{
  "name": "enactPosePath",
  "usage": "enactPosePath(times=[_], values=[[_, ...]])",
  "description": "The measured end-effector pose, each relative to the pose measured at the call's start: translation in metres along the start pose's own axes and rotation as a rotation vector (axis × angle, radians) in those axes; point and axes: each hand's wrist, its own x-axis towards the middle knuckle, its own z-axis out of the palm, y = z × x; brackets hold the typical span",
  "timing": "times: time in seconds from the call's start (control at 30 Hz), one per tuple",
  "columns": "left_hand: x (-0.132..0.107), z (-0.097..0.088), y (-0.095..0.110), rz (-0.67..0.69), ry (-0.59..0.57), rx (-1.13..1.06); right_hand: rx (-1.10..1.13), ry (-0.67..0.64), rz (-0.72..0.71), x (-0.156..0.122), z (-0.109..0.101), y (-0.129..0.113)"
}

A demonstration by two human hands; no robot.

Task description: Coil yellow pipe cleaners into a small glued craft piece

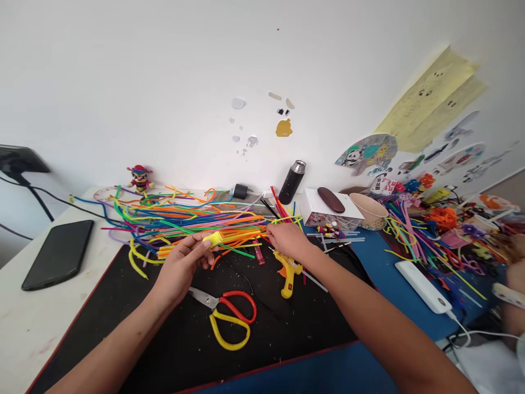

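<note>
My left hand [189, 257] pinches a small bundle of yellow pipe cleaner [214, 238] between thumb and fingers. My right hand [286, 239] is closed at the right end of a pile of coloured pipe cleaners [180, 219]. Its fingertips are partly hidden, so what they grip cannot be made out. Just below that hand a yellow glue gun [290, 273] lies on the black mat [180, 350]. Scissors [229, 314] with one red and one yellow handle lie below my left hand, blades pointing left.
A phone [59, 254] lies at left. Behind the pile stand a small doll [140, 179] and a black bottle [292, 182]. To the right are a white box [311, 208], a bowl [369, 207], a white power strip [422, 285] and more pipe cleaners [414, 235]. Another person's arm [514, 284] shows at the right edge.
</note>
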Motion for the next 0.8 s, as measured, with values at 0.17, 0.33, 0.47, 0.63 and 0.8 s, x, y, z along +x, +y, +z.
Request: enactPosePath(times=[0.17, 0.33, 0.47, 0.63, 0.8], values=[[-0.001, 0.001, 0.001, -0.014, 0.015, -0.039, 0.023, 0.024, 0.044, -0.014, -0.01, 0.012], [-0.002, 0.004, 0.001, -0.036, 0.014, -0.074, 0.109, 0.079, 0.102, -0.035, -0.014, 0.028], [-0.003, 0.005, -0.003, -0.032, -0.006, -0.077, 0.549, 0.156, 0.149, -0.052, -0.009, 0.025], [-0.005, 0.009, -0.006, -0.065, -0.053, -0.106, 1.059, 0.049, 0.054, -0.068, -0.003, -0.006], [-0.009, 0.014, -0.003, -0.113, -0.102, -0.2, 1.369, -0.11, 0.066, -0.074, -0.001, -0.037]])
